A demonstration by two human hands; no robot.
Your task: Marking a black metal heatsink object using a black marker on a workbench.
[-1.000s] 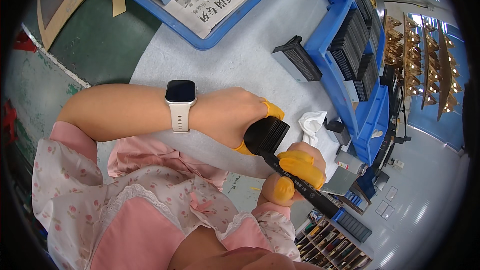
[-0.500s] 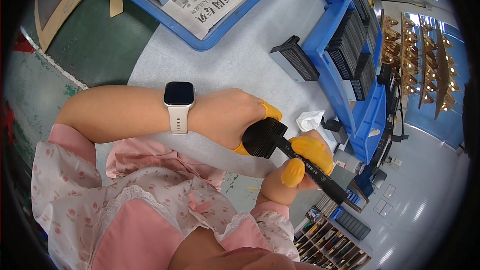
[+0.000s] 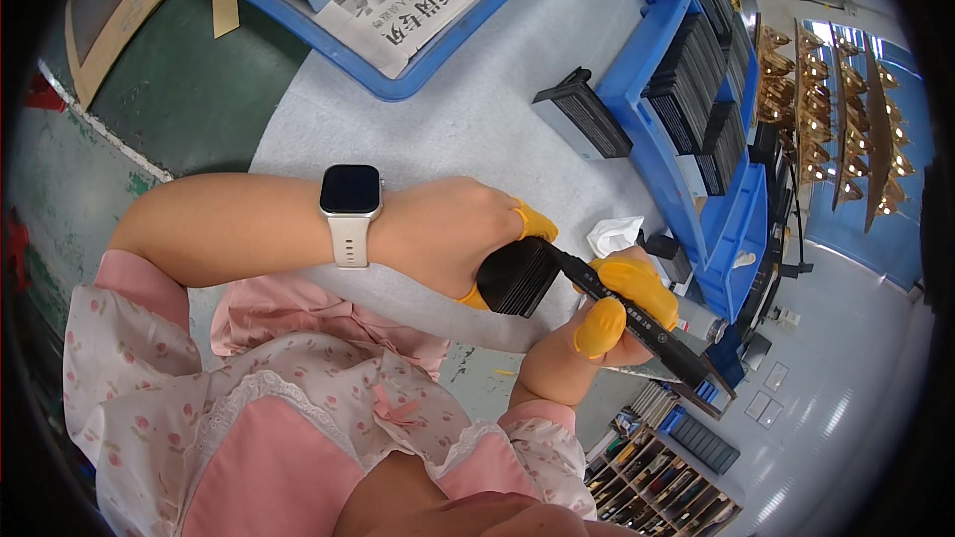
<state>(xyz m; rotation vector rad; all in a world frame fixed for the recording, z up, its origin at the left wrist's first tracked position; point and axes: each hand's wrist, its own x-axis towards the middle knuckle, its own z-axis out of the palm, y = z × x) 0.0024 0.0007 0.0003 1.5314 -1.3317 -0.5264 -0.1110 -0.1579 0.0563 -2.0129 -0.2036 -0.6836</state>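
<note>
A stack of thin black plates (image 3: pixel 519 280), its edges showing as fine parallel lines, is gripped in my left hand (image 3: pixel 438 224). Closed around a black marker pen (image 3: pixel 659 340) is my right hand (image 3: pixel 627 310). The pen's narrow end points at the far right corner of the stack; whether it touches I cannot tell. Yellow finger cots cover fingertips on both hands. My left wrist wears a watch (image 3: pixel 352 191) with a pale strap. Part of the stack is hidden by my left hand.
Right of my hands stands a blue bin (image 3: pixel 665 154) packed with rows of black plates (image 3: pixel 686 70). A small block of plates (image 3: pixel 585 119) leans beside it. Crumpled white tissue (image 3: pixel 614 237) lies near my right hand. A blue tray (image 3: pixel 398 88) lined with newspaper (image 3: pixel 418 15) sits at the far side.
My right hand and the marker pen have shifted a little to the right, and the pen's narrow end has drawn back to the stack's far corner. The stack has tilted slightly in my left hand.
</note>
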